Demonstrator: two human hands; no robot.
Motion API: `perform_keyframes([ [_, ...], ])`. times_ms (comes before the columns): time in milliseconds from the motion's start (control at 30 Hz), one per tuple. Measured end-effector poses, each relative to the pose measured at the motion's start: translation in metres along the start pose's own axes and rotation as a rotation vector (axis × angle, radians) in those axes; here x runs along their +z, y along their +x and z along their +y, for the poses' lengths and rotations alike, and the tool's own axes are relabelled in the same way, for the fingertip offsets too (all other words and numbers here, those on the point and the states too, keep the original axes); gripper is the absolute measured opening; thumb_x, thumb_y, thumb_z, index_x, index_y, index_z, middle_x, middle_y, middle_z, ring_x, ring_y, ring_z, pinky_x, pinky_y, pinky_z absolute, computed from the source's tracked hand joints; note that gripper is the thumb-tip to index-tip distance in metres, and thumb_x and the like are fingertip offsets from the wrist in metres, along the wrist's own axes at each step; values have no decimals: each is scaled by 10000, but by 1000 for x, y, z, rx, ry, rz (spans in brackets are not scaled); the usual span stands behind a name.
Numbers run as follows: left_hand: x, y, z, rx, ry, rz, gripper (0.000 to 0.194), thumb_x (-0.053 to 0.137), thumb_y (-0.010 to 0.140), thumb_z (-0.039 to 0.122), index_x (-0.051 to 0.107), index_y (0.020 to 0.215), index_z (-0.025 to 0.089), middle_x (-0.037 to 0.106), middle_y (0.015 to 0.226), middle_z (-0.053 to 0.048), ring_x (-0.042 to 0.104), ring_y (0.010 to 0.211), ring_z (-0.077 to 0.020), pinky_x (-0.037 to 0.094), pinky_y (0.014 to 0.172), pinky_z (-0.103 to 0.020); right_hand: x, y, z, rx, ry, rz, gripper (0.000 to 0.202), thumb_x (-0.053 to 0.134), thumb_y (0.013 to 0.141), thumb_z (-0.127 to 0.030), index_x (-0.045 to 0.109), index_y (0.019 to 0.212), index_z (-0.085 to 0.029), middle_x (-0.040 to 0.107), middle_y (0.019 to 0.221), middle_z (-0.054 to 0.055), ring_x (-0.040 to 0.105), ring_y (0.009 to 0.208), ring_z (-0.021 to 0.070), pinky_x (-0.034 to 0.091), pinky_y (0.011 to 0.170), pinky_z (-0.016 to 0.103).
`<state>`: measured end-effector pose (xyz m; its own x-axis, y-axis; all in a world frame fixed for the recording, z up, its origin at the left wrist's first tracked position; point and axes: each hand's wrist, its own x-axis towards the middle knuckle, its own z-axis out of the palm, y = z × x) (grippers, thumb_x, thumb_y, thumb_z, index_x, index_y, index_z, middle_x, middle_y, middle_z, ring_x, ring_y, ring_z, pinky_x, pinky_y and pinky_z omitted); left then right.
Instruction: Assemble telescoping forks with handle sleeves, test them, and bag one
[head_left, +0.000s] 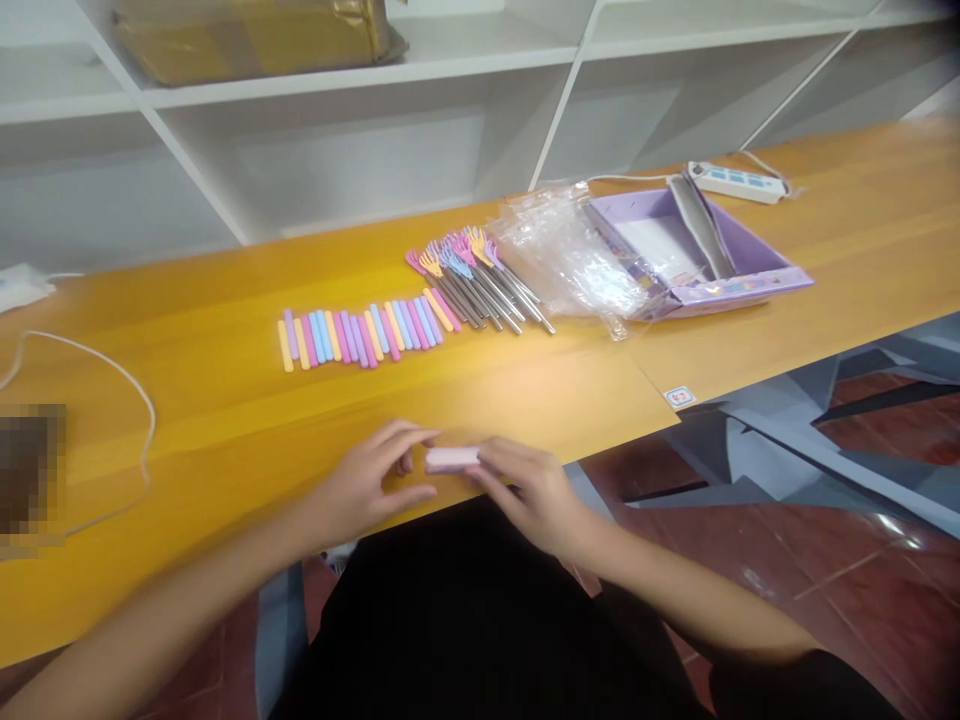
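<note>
Between the fingers and thumb of my right hand (532,488) is a small pale pinkish block (451,459), close to the table's front edge. Its exact kind cannot be made out. My left hand (381,470) is just left of the block, thumb and fingers apart, holding nothing. Farther back lies a row of coloured handle sleeves (358,335) in yellow, pink, blue and purple. Just right of that row is a pile of back scratchers (480,280), with metal rods and coloured claw heads.
Crumpled clear plastic bags (570,255) lie against an open purple box (750,285). Behind it is a white power strip (739,183). A white cable (150,400) curves across the left side of the table (225,420). White shelving (360,80) stands along the back.
</note>
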<state>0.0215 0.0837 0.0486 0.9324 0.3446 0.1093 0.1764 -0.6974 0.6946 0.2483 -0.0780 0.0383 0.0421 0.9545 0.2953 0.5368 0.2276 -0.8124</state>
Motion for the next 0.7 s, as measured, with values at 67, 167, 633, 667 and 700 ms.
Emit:
perform_keyframes([
  [67,-7,16,-12,3,-49,58,383,624,1104,440,713,1410,227,736,1209,-100,725,1011,-202,596,929,-339,2,21,18,-79,-110,33,231,543,1146,-289,759,1185,-217,769,1063,116,708,939,231,608,850,388],
  [167,-6,32,-34,15,-54,109,299,606,1114,398,806,1255,228,761,1148,-83,732,1040,-211,576,945,-343,11,43,44,-109,-246,93,243,558,1133,-289,781,1192,-214,732,1159,150,682,1044,272,617,919,469],
  [633,6,32,-55,75,-101,88,310,688,1072,415,824,1305,262,795,1137,-78,753,1013,-199,585,936,-325,15,43,66,-89,-49,70,321,648,1107,-330,761,1401,-271,731,1178,110,743,1083,239,663,971,425],
  [667,5,32,-55,71,-113,88,306,699,1065,422,828,1291,260,798,1126,-77,756,1003,-199,588,935,-327,15,43,66,-87,-47,83,317,651,1106,-333,765,1396,-275,735,1178,108,746,1077,238,665,969,422],
  [700,5,33,-54,62,-130,85,304,714,1055,429,829,1277,255,800,1117,-76,759,990,-197,592,930,-327,16,42,66,-86,-46,96,313,650,1106,-334,768,1390,-277,737,1176,107,748,1073,238,666,969,421],
])
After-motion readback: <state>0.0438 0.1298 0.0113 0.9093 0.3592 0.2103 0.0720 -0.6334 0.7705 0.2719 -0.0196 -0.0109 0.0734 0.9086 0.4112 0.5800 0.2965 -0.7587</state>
